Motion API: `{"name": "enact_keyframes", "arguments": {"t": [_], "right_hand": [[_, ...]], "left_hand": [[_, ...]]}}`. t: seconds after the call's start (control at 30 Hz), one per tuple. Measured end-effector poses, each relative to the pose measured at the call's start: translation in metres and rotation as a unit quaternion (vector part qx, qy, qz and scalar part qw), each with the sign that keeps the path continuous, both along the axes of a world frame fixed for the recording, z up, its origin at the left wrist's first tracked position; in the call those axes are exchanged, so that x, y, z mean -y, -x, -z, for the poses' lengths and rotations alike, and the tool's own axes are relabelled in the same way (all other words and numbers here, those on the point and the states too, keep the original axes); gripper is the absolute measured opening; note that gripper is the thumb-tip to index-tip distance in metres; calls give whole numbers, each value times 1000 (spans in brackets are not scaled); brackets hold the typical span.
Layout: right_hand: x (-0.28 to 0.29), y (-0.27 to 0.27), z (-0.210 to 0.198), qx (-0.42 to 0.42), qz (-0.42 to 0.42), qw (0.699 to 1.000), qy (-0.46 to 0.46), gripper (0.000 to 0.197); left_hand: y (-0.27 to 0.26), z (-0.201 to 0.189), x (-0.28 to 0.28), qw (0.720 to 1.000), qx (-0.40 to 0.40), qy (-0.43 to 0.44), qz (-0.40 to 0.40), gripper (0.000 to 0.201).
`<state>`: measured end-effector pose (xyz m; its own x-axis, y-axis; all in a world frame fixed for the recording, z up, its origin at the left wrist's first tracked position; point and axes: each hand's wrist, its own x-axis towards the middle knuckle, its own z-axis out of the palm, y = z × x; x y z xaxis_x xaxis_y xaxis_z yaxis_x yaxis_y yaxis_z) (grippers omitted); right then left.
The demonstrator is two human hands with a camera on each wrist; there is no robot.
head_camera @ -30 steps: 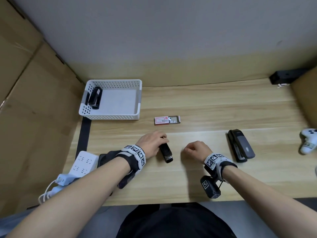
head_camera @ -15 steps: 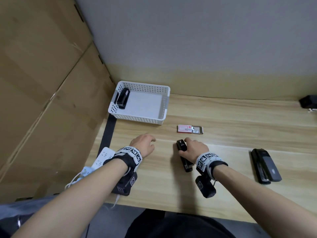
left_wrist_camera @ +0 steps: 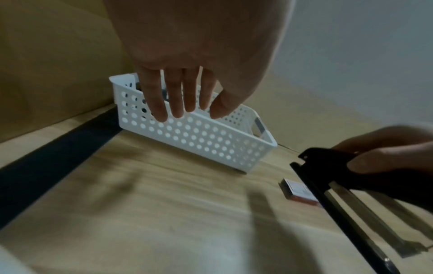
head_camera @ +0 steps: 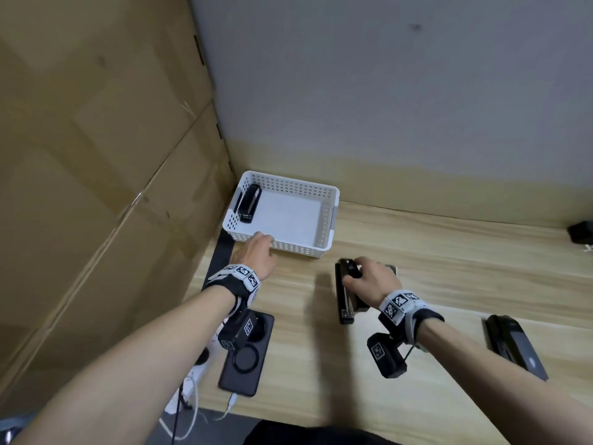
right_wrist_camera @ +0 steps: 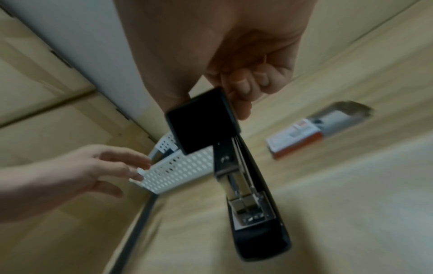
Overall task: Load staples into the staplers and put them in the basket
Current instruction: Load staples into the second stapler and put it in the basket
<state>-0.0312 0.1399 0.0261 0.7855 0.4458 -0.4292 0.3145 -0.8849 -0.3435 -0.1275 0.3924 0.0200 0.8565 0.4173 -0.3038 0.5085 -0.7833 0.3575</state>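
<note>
My right hand (head_camera: 365, 277) grips a black stapler (head_camera: 345, 293) by its far end and holds it above the table, its metal staple channel (right_wrist_camera: 243, 200) showing. My left hand (head_camera: 256, 252) reaches with straight fingers (left_wrist_camera: 173, 98) to the near wall of the white perforated basket (head_camera: 301, 248) and holds nothing. One black stapler (head_camera: 248, 203) lies inside the basket at its left side. A red and white staple box (right_wrist_camera: 295, 137) lies on the table beyond my right hand, mostly hidden in the head view. A third, dark grey stapler (head_camera: 513, 345) rests on the table at the right.
Cardboard panels (head_camera: 96, 187) wall off the left side, and a grey wall stands behind the basket. A black phone-like slab (head_camera: 247, 358) and a white power strip with cables (head_camera: 192, 380) lie at the table's near-left edge. A black object (head_camera: 580, 231) sits far right.
The stapler passed from my left hand to my right, which lifted it off the table. My left hand moved forward to the basket's near wall. The head view swung left.
</note>
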Motion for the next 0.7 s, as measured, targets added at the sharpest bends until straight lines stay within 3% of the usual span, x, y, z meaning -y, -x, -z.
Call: {"name": "enact_keyframes", "arguments": {"t": [0.17, 0.3, 0.47, 0.6, 0.7], "right_hand": [[-77, -38, -43, 19, -6, 998, -63, 36], [-137, -66, -50, 15, 3, 997, -79, 33], [-195, -91, -37, 0, 36, 997, -69, 26], [-232, -105, -8, -79, 65, 992, -75, 28], [-254, -111, 13, -89, 64, 992, -63, 29]], "left_hand": [[-20, -11, -52, 998, -1, 13, -62, 43], [-33, -12, -91, 995, 0, 23, -97, 39], [-49, -4, -122, 992, -24, 46, -113, 34], [-65, 9, -134, 990, -45, 82, -106, 23], [-75, 17, -140, 987, -67, 89, -118, 20]]}}
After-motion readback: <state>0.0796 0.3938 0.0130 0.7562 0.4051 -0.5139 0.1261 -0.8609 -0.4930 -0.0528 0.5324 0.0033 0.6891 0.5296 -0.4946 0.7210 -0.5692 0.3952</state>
